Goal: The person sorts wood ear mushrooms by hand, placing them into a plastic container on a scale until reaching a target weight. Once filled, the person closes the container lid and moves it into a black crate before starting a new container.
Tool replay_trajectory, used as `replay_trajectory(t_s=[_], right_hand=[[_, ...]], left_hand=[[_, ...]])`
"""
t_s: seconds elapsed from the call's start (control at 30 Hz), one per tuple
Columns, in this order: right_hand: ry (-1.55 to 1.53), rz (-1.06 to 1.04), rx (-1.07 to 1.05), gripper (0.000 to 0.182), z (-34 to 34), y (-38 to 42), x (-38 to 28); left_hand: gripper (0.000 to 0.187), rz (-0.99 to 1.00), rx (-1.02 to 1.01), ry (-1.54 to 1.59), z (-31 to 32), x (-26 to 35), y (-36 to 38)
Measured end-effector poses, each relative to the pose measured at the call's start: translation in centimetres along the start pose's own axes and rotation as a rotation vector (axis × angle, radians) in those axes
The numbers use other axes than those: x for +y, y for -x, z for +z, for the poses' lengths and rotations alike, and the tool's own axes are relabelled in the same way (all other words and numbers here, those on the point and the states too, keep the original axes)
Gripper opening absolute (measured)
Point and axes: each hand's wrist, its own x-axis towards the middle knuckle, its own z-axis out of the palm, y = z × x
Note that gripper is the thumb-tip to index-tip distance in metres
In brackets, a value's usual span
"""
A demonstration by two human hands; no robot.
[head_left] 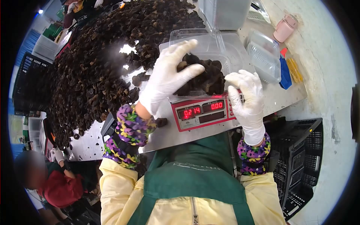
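A clear plastic box (227,56) with its lid folded back sits on a red digital scale (200,114), whose display glows 0.214 and 0.00. Dark dried wood ear mushrooms (210,77) fill part of the box. My left hand (168,71), in a white glove, reaches over the box's left side, thumb and fingers spread beside the mushrooms. At the box's right edge is my right hand (247,97), also gloved, fingers bent but apart, with nothing visible in them.
A large pile of wood ear mushrooms (93,75) covers the table's left. Stacked clear boxes (262,56), a pink bottle (285,28) and a blue-handled tool (285,73) lie right. Black crates (300,157) stand below. Co-workers, one in a red top (62,187), are at left and top.
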Motion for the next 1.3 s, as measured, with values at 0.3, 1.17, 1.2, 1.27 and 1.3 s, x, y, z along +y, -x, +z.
replay_trajectory(t_s=[0.3, 1.17, 1.2, 1.27, 1.3], right_hand=[[-0.076, 0.038, 0.063, 0.028, 0.7, -0.8, 0.2], [-0.035, -0.003, 0.045, 0.024, 0.0, 0.0, 0.1], [-0.055, -0.008, 0.058, 0.024, 0.1, 0.0, 0.4], [-0.051, -0.009, 0.05, 0.023, 0.2, 0.1, 0.3], [-0.049, -0.008, 0.05, 0.022, 0.3, 0.0, 0.1]], left_hand=[[0.043, -0.456, 0.107, 0.574, -1.5, -0.8, 4.1], [0.027, -0.279, 0.427, 0.014, -3.1, -7.3, 7.2], [0.029, -0.351, 0.39, -0.284, -4.0, -9.8, 7.7], [0.042, -0.504, 0.21, -0.755, -4.9, -14.1, 8.7], [0.044, -0.413, 0.216, -0.856, -4.3, -16.6, 9.9]])
